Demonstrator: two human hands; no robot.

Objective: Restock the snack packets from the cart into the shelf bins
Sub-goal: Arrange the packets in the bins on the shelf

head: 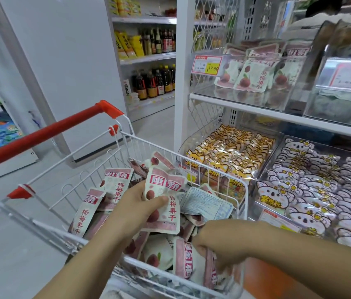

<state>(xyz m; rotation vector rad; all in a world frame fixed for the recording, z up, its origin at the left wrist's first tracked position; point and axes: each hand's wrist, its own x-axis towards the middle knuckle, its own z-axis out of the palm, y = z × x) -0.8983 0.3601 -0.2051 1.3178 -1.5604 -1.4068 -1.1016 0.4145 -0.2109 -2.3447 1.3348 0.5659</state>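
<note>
The packet (166, 203) is lifted off the pile in the cart (192, 160), pinched by the left hand (135, 203): thumb (156, 200) across the printed front, fingers behind. It's a flat pouch of white & pink film w/ a red fruit print, crinkled, and the top seal band looks stiffer than the body. From the way it bends it's prob. light, soft & a bit slick. Not fragile, though the contents could crush if squeezed hard. Best hold is the sealed top band or a side edge, poss. several stacked at once.

More packets (110, 186) lie loose in the cart, some upright, some back-side up w/ small print showing. The right hand (215, 240) reaches down among those at the near end. Its fingers curl under & are hidden, so can't tell if it has one.

The cart is white wire w/ a red handle (40, 134). The same packets stand in a clear plastic bin (245, 100) on the upper shelf (256, 111), by a price tag (207, 65), so that's prob. the target. Lower bins hold glossy yellow packets (230, 152) & bear-shaped packets (312, 186).
</note>
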